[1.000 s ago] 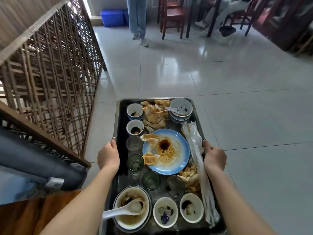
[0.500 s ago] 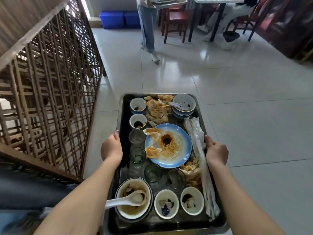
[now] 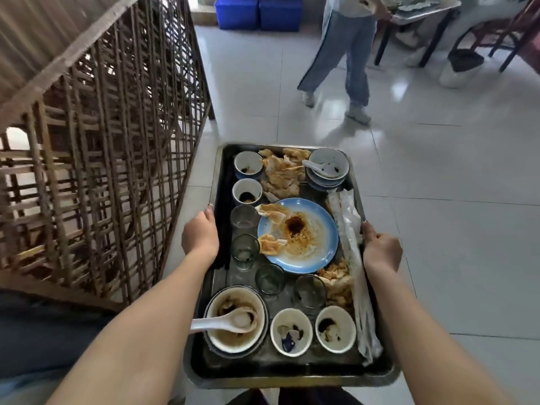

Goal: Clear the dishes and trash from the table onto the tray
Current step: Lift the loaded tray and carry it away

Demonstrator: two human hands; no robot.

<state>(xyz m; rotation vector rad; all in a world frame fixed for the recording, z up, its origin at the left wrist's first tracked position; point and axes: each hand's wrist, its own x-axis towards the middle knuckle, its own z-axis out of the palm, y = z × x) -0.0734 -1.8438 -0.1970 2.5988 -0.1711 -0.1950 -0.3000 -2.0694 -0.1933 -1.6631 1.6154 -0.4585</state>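
Both hands, left hand (image 3: 200, 235) and right hand (image 3: 381, 249), clamp opposite long rims of the loaded tray (image 3: 292, 375), likely for balance; blue plate (image 3: 317, 229) and bowls sit between them.

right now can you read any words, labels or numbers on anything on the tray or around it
None can be read.
Clear plastic wrapper along the right edge of the dark metal tray: any print is too blurred to tell.
Blue plastic crates on the floor: no marking shows.
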